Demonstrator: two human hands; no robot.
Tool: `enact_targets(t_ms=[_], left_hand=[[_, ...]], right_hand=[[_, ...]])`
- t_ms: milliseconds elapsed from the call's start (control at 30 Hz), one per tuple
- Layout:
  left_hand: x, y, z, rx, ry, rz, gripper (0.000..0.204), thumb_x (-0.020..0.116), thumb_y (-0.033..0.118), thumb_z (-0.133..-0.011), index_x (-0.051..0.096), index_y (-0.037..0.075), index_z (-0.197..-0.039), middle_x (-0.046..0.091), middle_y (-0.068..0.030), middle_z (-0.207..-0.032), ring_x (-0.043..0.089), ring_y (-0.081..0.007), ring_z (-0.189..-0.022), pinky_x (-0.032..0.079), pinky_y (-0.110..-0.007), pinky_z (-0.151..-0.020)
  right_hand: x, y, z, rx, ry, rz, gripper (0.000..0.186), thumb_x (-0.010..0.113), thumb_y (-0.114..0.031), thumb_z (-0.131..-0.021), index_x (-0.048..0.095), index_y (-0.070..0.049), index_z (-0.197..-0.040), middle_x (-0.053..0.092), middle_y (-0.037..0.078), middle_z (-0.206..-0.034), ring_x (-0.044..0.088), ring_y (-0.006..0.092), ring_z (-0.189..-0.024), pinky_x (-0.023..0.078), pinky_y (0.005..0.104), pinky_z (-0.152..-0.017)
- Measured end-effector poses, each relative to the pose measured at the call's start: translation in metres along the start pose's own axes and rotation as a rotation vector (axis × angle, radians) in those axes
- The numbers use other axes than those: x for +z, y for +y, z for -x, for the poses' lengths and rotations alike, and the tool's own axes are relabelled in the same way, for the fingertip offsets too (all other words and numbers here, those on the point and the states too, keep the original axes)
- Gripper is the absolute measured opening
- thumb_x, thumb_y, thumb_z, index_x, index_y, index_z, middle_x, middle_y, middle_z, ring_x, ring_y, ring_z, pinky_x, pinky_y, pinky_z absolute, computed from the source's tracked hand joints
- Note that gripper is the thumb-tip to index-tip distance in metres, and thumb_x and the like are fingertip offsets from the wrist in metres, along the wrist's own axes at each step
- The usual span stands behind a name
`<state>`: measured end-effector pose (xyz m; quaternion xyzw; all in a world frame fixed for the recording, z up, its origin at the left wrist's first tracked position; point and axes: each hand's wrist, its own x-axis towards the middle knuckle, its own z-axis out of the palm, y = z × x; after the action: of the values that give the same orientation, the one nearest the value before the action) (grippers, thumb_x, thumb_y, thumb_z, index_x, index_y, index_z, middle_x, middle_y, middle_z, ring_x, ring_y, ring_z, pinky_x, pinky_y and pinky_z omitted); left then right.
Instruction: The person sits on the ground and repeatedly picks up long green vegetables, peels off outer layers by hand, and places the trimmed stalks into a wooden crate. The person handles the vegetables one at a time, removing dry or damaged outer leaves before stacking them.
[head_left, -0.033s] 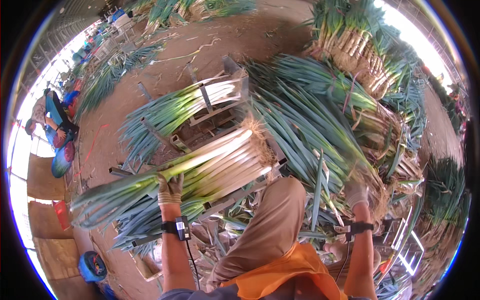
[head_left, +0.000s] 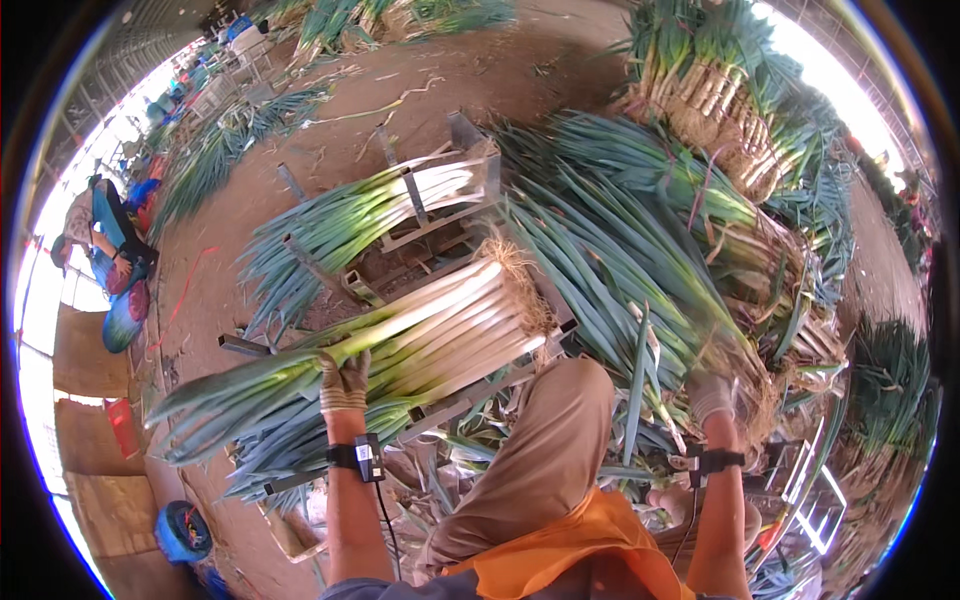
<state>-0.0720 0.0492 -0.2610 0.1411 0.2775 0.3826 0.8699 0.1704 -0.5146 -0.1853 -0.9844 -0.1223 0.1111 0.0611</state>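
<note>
Bundling under way: left hand (head_left: 343, 380) presses flat, fingers apart, on the leek bundle (head_left: 440, 335) lying in the metal rack (head_left: 455, 405); right hand (head_left: 712, 395), right of the rack, grips loose leeks (head_left: 640, 290). Adding them likely calls for aligned roots.

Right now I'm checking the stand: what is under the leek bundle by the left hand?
Under the bundle of white-and-green leeks a grey metal rack shows at its near edge, with loose green leaves lower down. The left hand rests on the leeks. The rack's middle is covered.
</note>
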Motion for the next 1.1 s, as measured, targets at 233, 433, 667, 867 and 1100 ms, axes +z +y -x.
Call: enact_targets(t_ms=[233, 433, 667, 867, 1100], left_hand=[[-0.038, -0.08, -0.023, -0.159, 0.051, 0.065, 0.044, 0.07, 0.028, -0.077, 0.052, 0.008, -0.113, 0.061, -0.0057, -0.107, 0.055, -0.0254, -0.1, 0.038, -0.05, -0.101], [-0.014, -0.085, -0.026, -0.197, -0.039, 0.059, 0.044, 0.068, 0.025, -0.079, 0.052, 0.01, -0.117, 0.059, -0.0055, -0.113, 0.052, -0.0248, -0.11, 0.038, -0.05, -0.1], [0.012, -0.071, -0.005, -0.17, -0.084, 0.018, 0.042, 0.063, 0.023, -0.083, 0.049, 0.01, -0.121, 0.058, -0.008, -0.114, 0.05, -0.0268, -0.113, 0.037, -0.05, -0.101], [0.075, 0.017, 0.042, 0.227, -0.296, -0.221, 0.066, 0.067, 0.023, -0.081, 0.031, 0.017, -0.137, 0.05, -0.013, -0.127, 0.05, -0.0263, -0.116, 0.041, -0.048, -0.098], [0.012, 0.062, 0.0, 0.224, -0.14, 0.024, 0.039, 0.064, 0.016, -0.08, 0.053, 0.006, -0.117, 0.052, -0.0141, -0.124, 0.046, -0.0323, -0.116, 0.033, -0.054, -0.101]], right_hand=[[0.033, 0.008, 0.011, 0.075, -0.237, -0.183, 0.023, 0.057, -0.024, -0.082, 0.067, -0.011, -0.099, 0.066, 0.015, -0.093, 0.063, 0.0314, -0.085, 0.05, 0.038, -0.076], [-0.05, -0.132, -0.051, -0.206, 0.027, -0.291, 0.019, 0.057, -0.014, -0.083, 0.066, -0.009, -0.099, 0.066, 0.015, -0.088, 0.064, 0.0281, -0.079, 0.049, 0.035, -0.074], [0.008, -0.316, -0.129, -0.949, -0.272, 0.259, 0.073, 0.068, -0.02, -0.074, 0.033, -0.012, -0.138, 0.043, 0.007, -0.135, 0.036, 0.0246, -0.126, 0.026, 0.0378, -0.107], [0.024, -0.403, -0.128, -0.97, -0.543, 0.137, 0.032, 0.05, -0.018, -0.086, 0.05, -0.002, -0.114, 0.065, 0.018, -0.089, 0.063, 0.0325, -0.08, 0.05, 0.0403, -0.076], [0.081, -0.438, -0.175, -0.808, -0.498, 0.386, 0.024, 0.048, -0.014, -0.088, 0.058, -0.009, -0.109, 0.064, 0.017, -0.102, 0.062, 0.0312, -0.096, 0.049, 0.0433, -0.081]])
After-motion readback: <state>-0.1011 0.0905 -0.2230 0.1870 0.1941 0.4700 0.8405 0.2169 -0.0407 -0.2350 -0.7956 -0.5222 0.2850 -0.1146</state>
